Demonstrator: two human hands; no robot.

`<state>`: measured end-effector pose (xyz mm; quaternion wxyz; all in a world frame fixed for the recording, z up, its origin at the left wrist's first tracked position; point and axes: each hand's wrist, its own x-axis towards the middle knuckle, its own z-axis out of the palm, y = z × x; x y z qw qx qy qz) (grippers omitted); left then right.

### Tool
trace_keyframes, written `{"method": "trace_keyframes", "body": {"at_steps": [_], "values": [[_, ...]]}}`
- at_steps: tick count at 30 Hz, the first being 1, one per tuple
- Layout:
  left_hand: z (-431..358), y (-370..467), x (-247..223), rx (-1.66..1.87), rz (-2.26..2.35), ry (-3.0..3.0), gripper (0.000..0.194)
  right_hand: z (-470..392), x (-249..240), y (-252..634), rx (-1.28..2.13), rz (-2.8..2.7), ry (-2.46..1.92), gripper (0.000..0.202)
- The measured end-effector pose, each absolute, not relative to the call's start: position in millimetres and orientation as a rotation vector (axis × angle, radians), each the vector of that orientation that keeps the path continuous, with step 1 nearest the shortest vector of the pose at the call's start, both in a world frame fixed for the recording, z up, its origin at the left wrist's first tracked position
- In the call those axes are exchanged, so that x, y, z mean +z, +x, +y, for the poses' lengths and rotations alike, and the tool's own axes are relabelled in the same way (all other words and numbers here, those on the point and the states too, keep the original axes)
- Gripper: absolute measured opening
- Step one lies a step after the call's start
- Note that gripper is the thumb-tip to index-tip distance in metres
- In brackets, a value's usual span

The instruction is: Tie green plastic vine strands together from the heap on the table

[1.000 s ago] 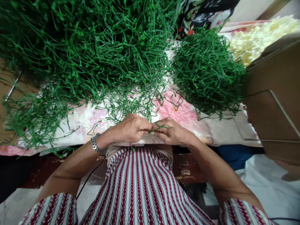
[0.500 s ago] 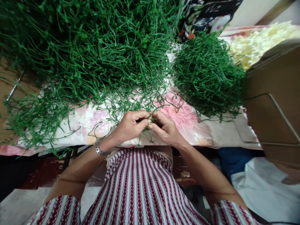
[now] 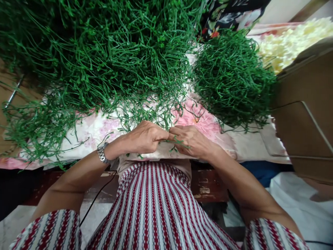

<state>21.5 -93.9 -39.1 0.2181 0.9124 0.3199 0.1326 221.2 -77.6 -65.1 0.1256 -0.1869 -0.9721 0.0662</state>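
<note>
Seen from above, a person in a red-and-white striped garment [image 3: 153,208] sits at a cloth-covered table, both bare hands meeting in front of the waist. Between them is a green sprig [image 3: 178,141], mostly hidden by the fingers. Its forked tips show against the right hand [image 3: 194,140], so of the two hands, that is the nearer to the visible end. The sprig's long axis seems to run side to side, from one hand toward the other, though I cannot follow its whole length. The left hand [image 3: 145,137] (the one with a metal watch [image 3: 102,152] at the wrist) has its fingers curled in, apparently gripping the sprig; small green ends poke out below it. The right hand's fingers reach across to touch the left's; its thumb is out of sight, so I cannot tell whether it pinches anything. Just beyond the hands, loose stems [image 3: 142,111] lie scattered on the flowered cloth [image 3: 247,140], leading to a large green pile [image 3: 117,52]. A smaller green mound [image 3: 234,76] lies beyond the right hand, beside a cardboard box [image 3: 307,118].
</note>
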Motion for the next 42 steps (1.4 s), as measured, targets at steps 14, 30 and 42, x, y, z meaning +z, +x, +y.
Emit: {"method": "trace_keyframes", "body": {"at_steps": [14, 30, 42], "values": [[-84, 20, -43, 1.119, 1.084, 1.310, 0.018, -71, -48, 226, 0.576, -1.587, -0.874, 0.020], [-100, 42, -62, 1.483, 1.110, 1.332, 0.012, -87, -78, 180, 0.849, -1.865, -0.898, 0.011], [-99, 42, -61, 1.226, 0.677, 0.699, 0.012, -84, -84, 189, 1.343, -1.801, -0.641, 0.023]]}}
